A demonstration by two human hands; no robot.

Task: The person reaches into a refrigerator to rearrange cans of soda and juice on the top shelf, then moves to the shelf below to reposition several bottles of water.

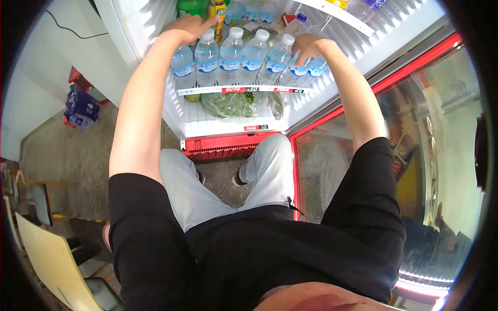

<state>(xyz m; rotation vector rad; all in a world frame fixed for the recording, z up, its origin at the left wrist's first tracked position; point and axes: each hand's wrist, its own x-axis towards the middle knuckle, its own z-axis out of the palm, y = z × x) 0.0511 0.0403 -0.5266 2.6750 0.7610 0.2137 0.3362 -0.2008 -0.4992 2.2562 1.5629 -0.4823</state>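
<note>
Several clear water bottles (229,58) with blue labels and white caps stand in a row along the front of a fridge shelf (207,89). Above the leftmost bottles is my left hand (188,28), its fingers apart, one stretched toward a yellow bottle (218,19); nothing shows in its grip. At the right end of the row, my right hand (308,47) reaches down over the bottles with bent, spread fingers. Its fingertips are close to the bottle tops there, and the caps under it are hidden.
The fridge door (332,160) stands open on the right. Bagged greens (228,103) lie on the lower shelf. Behind the row are a green bottle (193,7) and more bottles. A purple pack (81,107) is at the left, a chair (52,254) at lower left.
</note>
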